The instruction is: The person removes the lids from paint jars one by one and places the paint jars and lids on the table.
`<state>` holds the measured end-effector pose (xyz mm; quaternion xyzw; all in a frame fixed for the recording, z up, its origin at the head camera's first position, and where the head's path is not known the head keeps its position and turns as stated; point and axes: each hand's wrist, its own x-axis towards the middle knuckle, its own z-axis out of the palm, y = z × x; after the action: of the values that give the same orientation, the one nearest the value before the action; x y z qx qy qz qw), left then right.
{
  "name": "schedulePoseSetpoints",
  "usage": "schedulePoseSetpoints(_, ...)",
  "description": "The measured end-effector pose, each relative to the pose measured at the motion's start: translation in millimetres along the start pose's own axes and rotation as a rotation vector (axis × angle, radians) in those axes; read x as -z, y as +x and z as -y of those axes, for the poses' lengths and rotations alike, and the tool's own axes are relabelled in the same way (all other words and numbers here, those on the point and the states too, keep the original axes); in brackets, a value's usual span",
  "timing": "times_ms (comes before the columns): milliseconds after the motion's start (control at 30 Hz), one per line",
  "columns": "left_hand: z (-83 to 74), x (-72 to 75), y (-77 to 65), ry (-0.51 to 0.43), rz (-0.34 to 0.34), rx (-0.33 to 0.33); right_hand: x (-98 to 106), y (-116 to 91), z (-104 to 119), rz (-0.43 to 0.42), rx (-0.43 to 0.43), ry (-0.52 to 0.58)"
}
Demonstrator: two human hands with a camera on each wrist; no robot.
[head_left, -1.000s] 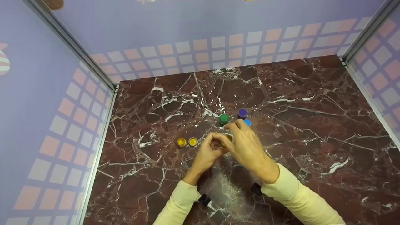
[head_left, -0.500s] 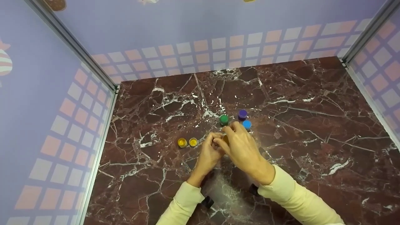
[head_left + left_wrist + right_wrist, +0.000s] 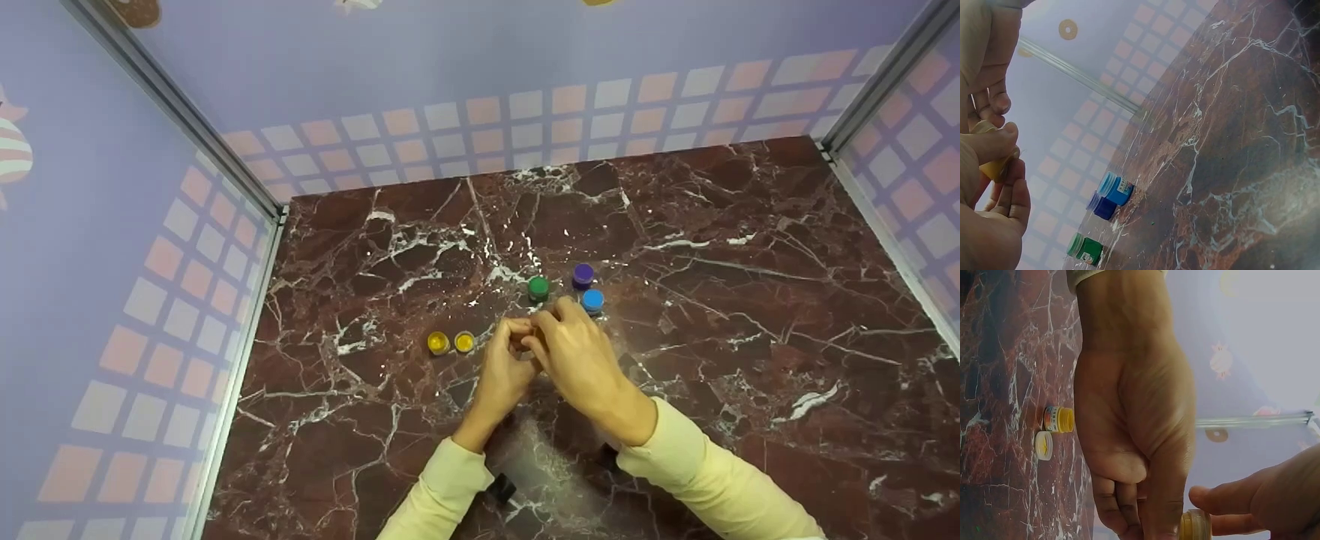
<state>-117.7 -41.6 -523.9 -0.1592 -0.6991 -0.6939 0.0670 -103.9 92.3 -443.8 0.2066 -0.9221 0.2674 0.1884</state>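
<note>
My left hand (image 3: 504,367) holds a small jar with yellow-ochre colour (image 3: 995,170) between thumb and fingers, above the table. From the right, my right hand (image 3: 585,360) pinches the jar's top with thumb and curled fingers. In the right wrist view, the jar's clear rim (image 3: 1203,525) shows between the two hands. The head view has the jar hidden behind my fingers. Left of the hands stands an uncapped yellow paint jar (image 3: 438,343), with an upturned, yellow-stained lid (image 3: 464,342) beside it.
Beyond my hands stand a green paint jar (image 3: 538,289), a purple one (image 3: 583,276) and a light blue one (image 3: 592,301), all capped. The dark red marble-patterned table (image 3: 360,420) is bordered by printed lilac panels (image 3: 480,67) at the back and both sides.
My right hand has shifted slightly left and closed in on the jar's top, uncovering the light blue jar. My left hand has barely moved.
</note>
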Motion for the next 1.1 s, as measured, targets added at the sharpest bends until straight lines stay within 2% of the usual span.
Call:
schedulePoseSetpoints(233, 1.4, 3.2, -1.2, 0.014, 0.026, 0.011, 1, 0, -2, 0.023, 0.037, 0.063)
schedulePoseSetpoints(600, -1.6, 11.5, -0.9, -0.06, 0.11, 0.134, 7, 0, -10, 0.113, 0.088, 0.143)
schedulePoseSetpoints(867, -3.1, 18.1, 0.3, -0.052, 0.19, 0.141, 12, 1, -16, 0.159, 0.176, 0.153)
schedulePoseSetpoints(1100, -5.1, 21.7, 2.3, -0.056, 0.218, 0.149, 13, 2, -20, 0.174, 0.224, 0.179)
